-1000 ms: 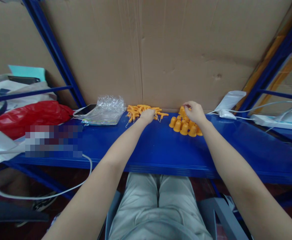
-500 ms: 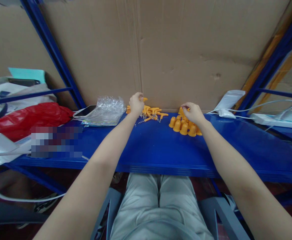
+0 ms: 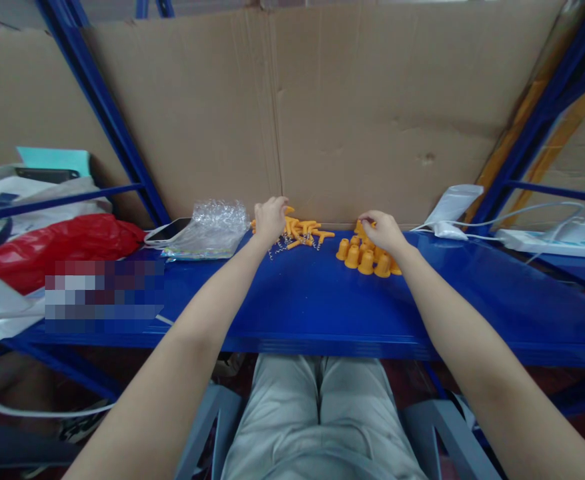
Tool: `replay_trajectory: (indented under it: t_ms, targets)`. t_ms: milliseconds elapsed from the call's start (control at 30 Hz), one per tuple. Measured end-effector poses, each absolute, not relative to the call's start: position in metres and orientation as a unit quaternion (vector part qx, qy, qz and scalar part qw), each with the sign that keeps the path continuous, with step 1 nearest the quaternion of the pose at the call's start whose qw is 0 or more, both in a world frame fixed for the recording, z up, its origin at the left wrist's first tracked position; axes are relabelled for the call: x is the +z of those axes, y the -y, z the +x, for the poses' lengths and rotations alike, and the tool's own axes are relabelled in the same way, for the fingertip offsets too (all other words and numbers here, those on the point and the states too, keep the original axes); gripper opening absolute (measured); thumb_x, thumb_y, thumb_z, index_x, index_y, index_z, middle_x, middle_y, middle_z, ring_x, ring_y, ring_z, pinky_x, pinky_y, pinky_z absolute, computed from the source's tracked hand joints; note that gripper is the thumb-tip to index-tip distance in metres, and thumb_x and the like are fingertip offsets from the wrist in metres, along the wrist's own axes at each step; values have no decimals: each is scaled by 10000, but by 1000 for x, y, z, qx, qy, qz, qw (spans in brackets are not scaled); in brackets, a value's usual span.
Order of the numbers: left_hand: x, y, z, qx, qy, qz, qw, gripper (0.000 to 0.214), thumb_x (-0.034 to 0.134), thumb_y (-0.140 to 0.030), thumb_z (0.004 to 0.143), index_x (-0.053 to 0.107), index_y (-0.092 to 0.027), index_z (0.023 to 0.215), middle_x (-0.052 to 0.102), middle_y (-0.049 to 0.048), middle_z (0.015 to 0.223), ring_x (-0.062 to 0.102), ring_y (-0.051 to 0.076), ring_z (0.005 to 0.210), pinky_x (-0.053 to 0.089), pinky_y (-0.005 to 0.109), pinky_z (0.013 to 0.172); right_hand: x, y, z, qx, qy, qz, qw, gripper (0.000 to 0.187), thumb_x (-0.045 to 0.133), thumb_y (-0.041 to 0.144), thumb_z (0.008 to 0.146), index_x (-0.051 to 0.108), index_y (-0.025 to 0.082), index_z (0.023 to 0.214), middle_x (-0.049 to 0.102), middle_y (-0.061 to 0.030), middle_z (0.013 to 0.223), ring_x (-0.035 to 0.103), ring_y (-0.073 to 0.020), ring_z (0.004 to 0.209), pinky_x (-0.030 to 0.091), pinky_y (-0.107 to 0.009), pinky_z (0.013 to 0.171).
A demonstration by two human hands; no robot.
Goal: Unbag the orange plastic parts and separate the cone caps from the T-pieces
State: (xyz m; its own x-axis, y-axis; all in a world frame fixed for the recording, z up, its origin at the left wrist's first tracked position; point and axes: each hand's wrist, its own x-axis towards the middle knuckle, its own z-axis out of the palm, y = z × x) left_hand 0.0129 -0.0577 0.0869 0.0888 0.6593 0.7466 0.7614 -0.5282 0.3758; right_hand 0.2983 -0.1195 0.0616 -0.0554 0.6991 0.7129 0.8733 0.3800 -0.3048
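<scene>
On the blue shelf [image 3: 302,300] lie two heaps of orange plastic parts against the cardboard back. The left heap is of T-shaped pieces with small chains [image 3: 305,231]. The right heap is of cup-shaped caps [image 3: 365,257]. My left hand [image 3: 269,219] is closed over the left edge of the T-shaped heap, pinching one orange piece whose tip shows above the fingers. My right hand [image 3: 382,231] rests on the back of the caps with fingers curled round an orange cap.
A crinkled clear plastic bag [image 3: 212,229] and a phone [image 3: 169,230] lie left of the heaps. A red bag [image 3: 52,247] and papers fill the far left. White chargers and cables [image 3: 455,217] and a power strip [image 3: 552,243] lie at the right. My knees show below the shelf edge.
My left hand rose from the T-shaped heap with a piece pinched in it and shifted slightly left. My right hand stayed on the caps. The camera tilted up a little.
</scene>
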Motion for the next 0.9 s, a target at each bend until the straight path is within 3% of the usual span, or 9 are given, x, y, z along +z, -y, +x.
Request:
replay_trajectory:
  t_ms: [133, 300, 467, 533, 633, 733, 900]
  targets:
    - [92, 58, 16, -448, 553, -703, 15, 274, 542, -32, 831, 696, -180, 1003, 694, 152, 1076, 622, 309, 1109, 375, 543, 1018, 62, 119, 298, -101, 719, -550, 412, 289, 477, 179, 821, 731, 186, 959, 745, -94, 1052, 672, -248, 1022, 511, -394, 939]
    - [103, 49, 13, -425, 613, -650, -148, 210, 628, -38, 765, 718, -142, 924, 708, 163, 1037, 661, 293, 1026, 474, 441, 942, 63, 120, 297, -102, 719, -553, 409, 289, 478, 169, 825, 729, 178, 967, 744, -100, 1056, 676, -245, 1016, 511, -389, 941]
    - [107, 44, 7, -560, 519, -628, -153, 247, 561, -104, 841, 711, -149, 1032, 671, 142, 1143, 614, 260, 1123, 461, 416, 1018, 64, 120, 297, -101, 722, -552, 406, 280, 484, 163, 832, 730, 178, 964, 745, -95, 1046, 679, -235, 1004, 514, -373, 933]
    - [103, 47, 12, -616, 464, -611, -178, 270, 567, -113, 847, 700, -174, 1073, 653, 113, 1150, 614, 238, 1112, 502, 367, 973, 64, 121, 295, -100, 723, -552, 403, 280, 485, 163, 837, 731, 177, 969, 745, -96, 1046, 681, -234, 999, 515, -372, 932]
    - [93, 58, 25, -655, 419, -571, -265, 294, 547, -82, 850, 691, -195, 1080, 656, 69, 1031, 665, 176, 924, 559, 266, 775, 65, 122, 290, -99, 732, -543, 400, 284, 486, 170, 843, 728, 187, 990, 745, -87, 1051, 681, -231, 999, 520, -373, 926]
    - [80, 72, 37, -645, 431, -524, -351, 327, 495, -22, 843, 680, -178, 1062, 658, 39, 914, 651, 100, 691, 516, 192, 612, 65, 123, 281, -91, 744, -539, 383, 294, 486, 174, 854, 724, 191, 1026, 744, -81, 1067, 685, -225, 991, 523, -367, 920]
    - [66, 87, 43, -604, 453, -466, -461, 342, 480, -28, 861, 643, -192, 1114, 676, 25, 836, 638, 73, 580, 492, 186, 577, 65, 128, 262, -77, 778, -525, 335, 283, 497, 187, 880, 723, 211, 1048, 744, -72, 1094, 687, -216, 1003, 517, -354, 924]
